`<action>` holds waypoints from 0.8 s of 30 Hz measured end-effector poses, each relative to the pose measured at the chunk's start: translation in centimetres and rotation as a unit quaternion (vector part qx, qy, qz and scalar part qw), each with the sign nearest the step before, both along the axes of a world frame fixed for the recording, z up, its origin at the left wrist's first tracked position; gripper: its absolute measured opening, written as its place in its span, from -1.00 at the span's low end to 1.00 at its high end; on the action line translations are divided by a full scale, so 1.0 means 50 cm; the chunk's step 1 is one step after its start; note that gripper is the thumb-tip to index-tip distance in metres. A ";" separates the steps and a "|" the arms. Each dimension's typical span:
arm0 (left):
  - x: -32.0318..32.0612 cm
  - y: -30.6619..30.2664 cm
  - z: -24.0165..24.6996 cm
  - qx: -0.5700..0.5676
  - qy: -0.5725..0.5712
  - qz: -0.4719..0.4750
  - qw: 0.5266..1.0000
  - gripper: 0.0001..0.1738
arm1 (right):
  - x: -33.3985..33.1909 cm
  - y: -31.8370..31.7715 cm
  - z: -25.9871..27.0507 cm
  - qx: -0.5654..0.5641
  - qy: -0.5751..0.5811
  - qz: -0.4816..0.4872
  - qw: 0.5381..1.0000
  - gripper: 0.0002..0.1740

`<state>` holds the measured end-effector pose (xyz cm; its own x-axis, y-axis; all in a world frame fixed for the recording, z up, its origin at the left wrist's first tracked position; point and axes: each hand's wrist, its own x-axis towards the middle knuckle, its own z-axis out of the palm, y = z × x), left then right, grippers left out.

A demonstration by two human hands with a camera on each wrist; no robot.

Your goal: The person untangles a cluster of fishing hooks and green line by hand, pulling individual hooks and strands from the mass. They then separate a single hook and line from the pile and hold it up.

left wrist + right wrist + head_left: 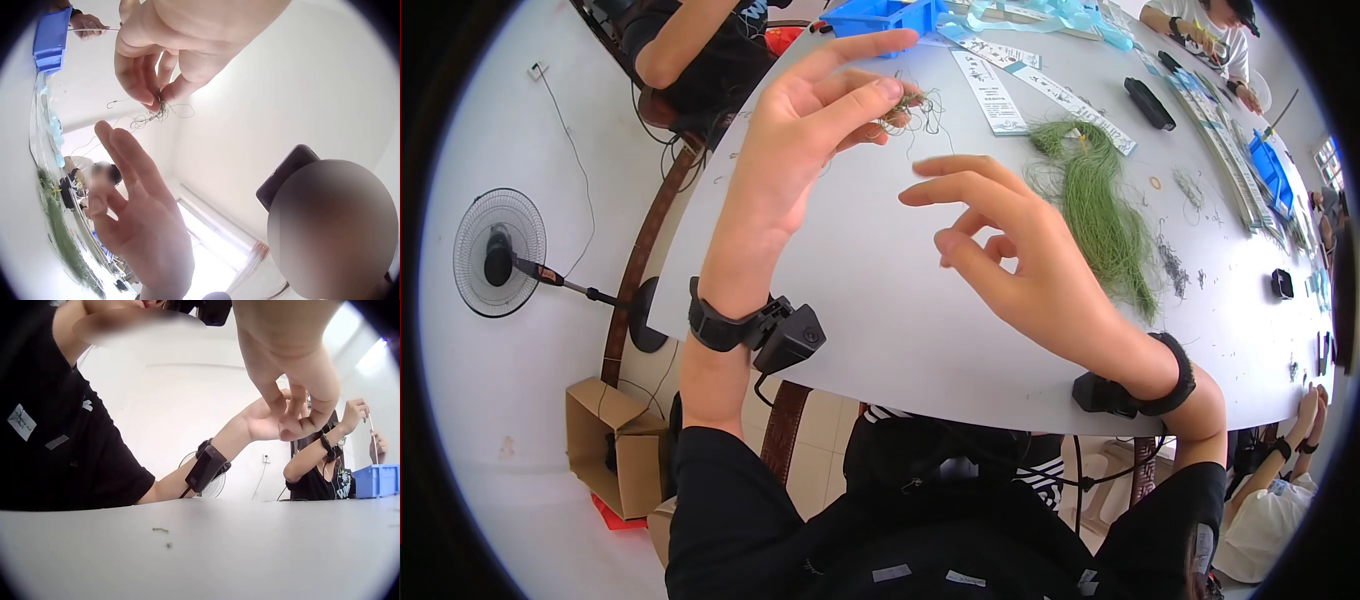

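My left hand (805, 125) is raised over the table and pinches a small tangle of thin green fishing line (917, 112) between thumb and fingertips. Loose loops stick out from the tangle in the left wrist view, and a small fish hook (114, 103) hangs beside it. Just right of and below it is my right hand (1025, 250), its fingers loosely bent and nothing visible in them. A fine strand trails from the tangle toward the right fingertips. To the right, a long bundle of green line (1105, 205) lies on the white table (870, 300).
Printed card strips (990, 95) and a blue bin (880, 15) lie at the far side. A black case (1150, 104), small dark hooks (1172, 265) and a little black box (1281, 284) are to the right. Other people sit around the table. A fan (500, 255) stands at left.
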<state>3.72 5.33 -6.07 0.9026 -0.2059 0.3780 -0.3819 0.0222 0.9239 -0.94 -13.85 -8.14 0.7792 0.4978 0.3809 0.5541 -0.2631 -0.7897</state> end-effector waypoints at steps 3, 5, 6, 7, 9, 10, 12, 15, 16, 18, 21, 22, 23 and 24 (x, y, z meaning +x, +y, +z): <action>-0.001 -0.004 -0.001 0.003 0.005 -0.004 1.000 -0.53 | -0.004 -0.003 0.015 0.023 0.067 -0.027 0.997 -0.84; -0.001 -0.008 -0.003 0.009 0.004 -0.010 1.000 -0.53 | -0.002 -0.007 0.022 0.045 0.064 -0.068 0.995 -0.88; -0.001 -0.008 -0.003 0.012 0.003 -0.014 1.000 -0.53 | 0.005 -0.008 0.024 0.059 0.032 -0.092 0.993 -0.90; -0.002 -0.010 -0.003 0.023 -0.003 -0.020 1.000 -0.53 | 0.013 -0.012 0.027 0.073 0.000 -0.116 0.991 -0.92; -0.006 -0.014 -0.004 0.043 -0.016 -0.034 0.998 -0.53 | 0.029 -0.027 0.040 0.061 -0.009 -0.130 0.990 -0.91; -0.006 -0.016 -0.005 0.048 -0.013 -0.041 0.998 -0.54 | 0.041 -0.034 0.040 0.058 -0.028 -0.134 0.989 -0.88; -0.007 -0.019 -0.010 0.058 -0.007 -0.056 0.997 -0.54 | 0.062 -0.050 0.042 0.016 -0.054 -0.123 0.991 -0.82; -0.008 -0.023 -0.010 0.058 0.003 -0.079 0.995 -0.55 | 0.078 -0.062 0.030 -0.034 -0.026 -0.064 0.997 -0.75; -0.009 -0.025 -0.011 0.056 0.005 -0.077 0.995 -0.55 | 0.080 -0.066 0.025 -0.048 -0.006 -0.038 0.998 -0.72; -0.007 -0.028 -0.012 0.055 0.010 -0.074 0.996 -0.55 | 0.074 -0.067 0.035 -0.073 0.087 -0.009 0.993 -0.63; -0.006 -0.027 -0.014 0.055 0.010 -0.077 0.995 -0.56 | 0.073 -0.066 0.039 -0.053 0.164 0.020 0.985 -0.60; -0.006 -0.026 -0.013 0.058 0.009 -0.077 0.995 -0.56 | 0.072 -0.068 0.049 -0.064 0.187 0.028 0.980 -0.60; -0.006 -0.027 -0.013 0.060 0.009 -0.077 0.995 -0.56 | 0.072 -0.071 0.059 -0.075 0.209 0.036 0.974 -0.59; -0.006 -0.026 -0.013 0.063 0.009 -0.077 0.995 -0.55 | 0.071 -0.075 0.065 -0.074 0.217 0.039 0.973 -0.59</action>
